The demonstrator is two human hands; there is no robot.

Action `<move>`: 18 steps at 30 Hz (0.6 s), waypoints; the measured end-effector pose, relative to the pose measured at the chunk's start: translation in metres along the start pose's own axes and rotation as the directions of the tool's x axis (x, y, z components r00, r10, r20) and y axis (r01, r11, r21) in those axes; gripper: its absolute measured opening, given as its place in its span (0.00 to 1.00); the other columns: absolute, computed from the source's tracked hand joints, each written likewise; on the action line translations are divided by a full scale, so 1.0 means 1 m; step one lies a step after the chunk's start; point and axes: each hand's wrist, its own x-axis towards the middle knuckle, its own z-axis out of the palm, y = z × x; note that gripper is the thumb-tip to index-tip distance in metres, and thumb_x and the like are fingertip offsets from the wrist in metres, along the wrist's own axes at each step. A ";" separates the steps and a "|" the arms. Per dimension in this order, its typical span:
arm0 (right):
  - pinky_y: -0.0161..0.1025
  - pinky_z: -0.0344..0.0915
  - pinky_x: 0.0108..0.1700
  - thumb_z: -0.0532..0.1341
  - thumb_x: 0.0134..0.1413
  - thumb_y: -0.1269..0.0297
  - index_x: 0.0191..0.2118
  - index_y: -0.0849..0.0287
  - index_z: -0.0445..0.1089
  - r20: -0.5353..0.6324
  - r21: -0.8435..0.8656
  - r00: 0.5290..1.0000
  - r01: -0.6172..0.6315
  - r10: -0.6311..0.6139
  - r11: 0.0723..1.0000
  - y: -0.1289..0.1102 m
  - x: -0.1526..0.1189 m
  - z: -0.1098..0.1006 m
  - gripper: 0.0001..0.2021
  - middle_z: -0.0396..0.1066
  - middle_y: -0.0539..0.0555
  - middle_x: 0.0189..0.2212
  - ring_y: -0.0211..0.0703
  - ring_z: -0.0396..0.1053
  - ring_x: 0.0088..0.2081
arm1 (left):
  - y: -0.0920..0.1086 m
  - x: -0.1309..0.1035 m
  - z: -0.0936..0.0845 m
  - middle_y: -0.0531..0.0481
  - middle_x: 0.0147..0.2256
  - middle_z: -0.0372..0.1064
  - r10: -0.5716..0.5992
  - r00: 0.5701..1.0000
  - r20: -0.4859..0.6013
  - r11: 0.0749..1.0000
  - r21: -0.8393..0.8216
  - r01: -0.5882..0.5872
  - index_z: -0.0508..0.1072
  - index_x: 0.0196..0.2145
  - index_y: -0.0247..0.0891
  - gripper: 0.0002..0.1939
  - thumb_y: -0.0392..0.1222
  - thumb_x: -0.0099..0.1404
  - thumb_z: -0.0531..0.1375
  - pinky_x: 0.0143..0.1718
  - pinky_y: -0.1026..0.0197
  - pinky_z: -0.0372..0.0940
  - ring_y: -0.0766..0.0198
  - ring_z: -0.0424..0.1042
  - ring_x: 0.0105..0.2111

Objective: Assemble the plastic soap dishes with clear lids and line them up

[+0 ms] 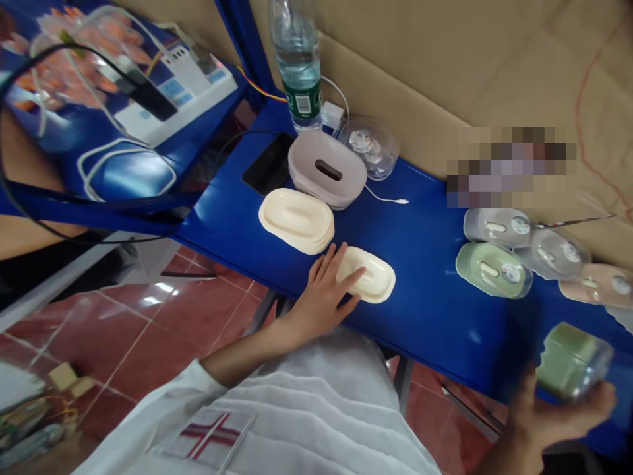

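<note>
Spread fingers of my left hand [326,290] rest on a small cream oval piece [378,277] near the front edge of the blue table. Just left of it lies a larger cream oval piece [297,218], which looks like a stack. Behind that sits a pinkish-grey oval box [329,168] with a slot in its top. At the lower right, my right hand [554,415] is blurred, its thumb and fingers around the near side of a green container [568,363] with a clear cover. The palm side is partly hidden by blur.
Packed containers, one green [494,270] and others grey and peach, stand at the right rear. A water bottle [299,72], a phone [267,165], a clear case [373,148] and a white cable are at the back left. A power strip [178,92] lies on another blue surface.
</note>
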 end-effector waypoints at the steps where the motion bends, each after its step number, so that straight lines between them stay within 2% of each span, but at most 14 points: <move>1: 0.82 0.53 0.65 0.81 0.23 0.41 0.74 0.32 0.59 0.026 -0.021 0.997 0.078 -0.078 0.997 0.015 -0.002 -0.002 0.64 0.64 0.71 0.69 0.95 0.57 0.68 | 0.001 0.004 0.003 0.35 0.78 0.42 -0.012 1.000 0.023 0.999 0.040 0.011 0.72 0.67 0.46 0.26 0.46 0.74 0.63 0.72 0.28 0.41 0.34 0.40 0.78; 3: 0.82 0.57 0.63 0.80 0.25 0.38 0.74 0.35 0.59 0.114 -0.045 0.967 0.232 -0.226 0.972 0.035 0.003 0.001 0.64 0.67 0.73 0.67 0.94 0.62 0.66 | 0.007 0.013 0.006 0.31 0.78 0.42 -0.024 0.998 0.060 0.996 0.088 0.019 0.74 0.66 0.45 0.25 0.47 0.74 0.64 0.72 0.27 0.39 0.32 0.41 0.78; 4: 0.81 0.58 0.63 0.79 0.27 0.36 0.74 0.36 0.61 0.148 -0.040 0.954 0.268 -0.259 0.963 0.040 0.009 0.003 0.62 0.68 0.73 0.66 0.93 0.62 0.66 | 0.011 0.016 0.006 0.31 0.78 0.43 -0.031 0.997 0.076 0.995 0.100 0.023 0.75 0.64 0.44 0.24 0.46 0.72 0.66 0.72 0.27 0.39 0.31 0.43 0.77; 7: 0.82 0.52 0.66 0.75 0.36 0.34 0.71 0.32 0.64 0.208 -0.061 0.949 0.253 -0.235 0.966 0.037 0.037 0.010 0.52 0.68 0.68 0.67 0.89 0.59 0.68 | 0.021 0.020 0.004 0.32 0.76 0.48 -0.069 0.992 0.106 0.991 0.121 0.056 0.79 0.59 0.45 0.22 0.44 0.67 0.71 0.71 0.25 0.41 0.29 0.46 0.76; 10: 0.85 0.47 0.66 0.74 0.40 0.36 0.69 0.28 0.65 0.186 -0.092 0.944 0.292 -0.272 0.952 0.008 0.062 0.015 0.47 0.68 0.66 0.67 0.89 0.59 0.68 | 0.022 0.016 0.004 0.35 0.73 0.54 -0.076 0.990 0.120 0.995 0.077 0.067 0.81 0.55 0.46 0.22 0.39 0.64 0.73 0.70 0.27 0.47 0.31 0.52 0.74; 13: 0.78 0.59 0.65 0.76 0.44 0.44 0.74 0.37 0.60 0.130 0.000 0.897 0.427 -0.423 0.904 -0.057 0.061 0.029 0.50 0.68 0.69 0.67 0.83 0.63 0.68 | 0.017 0.007 0.009 0.38 0.70 0.54 -0.046 0.996 0.080 0.989 -0.136 0.057 0.81 0.54 0.46 0.20 0.35 0.65 0.69 0.69 0.36 0.56 0.40 0.60 0.69; 15: 0.71 0.68 0.64 0.74 0.52 0.48 0.76 0.44 0.57 0.147 0.174 0.813 0.540 -0.564 0.823 -0.118 0.042 0.048 0.48 0.68 0.68 0.68 0.75 0.67 0.67 | 0.014 0.001 0.013 0.39 0.68 0.55 -0.077 0.997 0.026 0.934 -0.349 0.081 0.79 0.57 0.47 0.21 0.35 0.68 0.66 0.67 0.43 0.62 0.47 0.67 0.63; 16: 0.72 0.69 0.64 0.71 0.59 0.50 0.78 0.49 0.51 0.240 0.262 0.740 0.574 -0.629 0.775 -0.150 0.028 0.059 0.47 0.64 0.68 0.71 0.72 0.66 0.69 | 0.013 -0.001 0.014 0.39 0.66 0.57 -0.110 0.994 0.016 0.871 -0.481 0.104 0.76 0.61 0.48 0.24 0.36 0.68 0.66 0.64 0.45 0.65 0.51 0.70 0.59; 18: 0.66 0.74 0.62 0.68 0.66 0.52 0.80 0.51 0.46 0.375 0.478 0.501 0.616 -0.780 0.626 -0.207 0.002 0.080 0.45 0.59 0.68 0.73 0.66 0.65 0.70 | 0.013 -0.004 0.012 0.40 0.64 0.63 -0.187 0.979 0.086 0.637 -0.748 0.187 0.67 0.69 0.51 0.37 0.39 0.65 0.70 0.57 0.49 0.70 0.54 0.74 0.53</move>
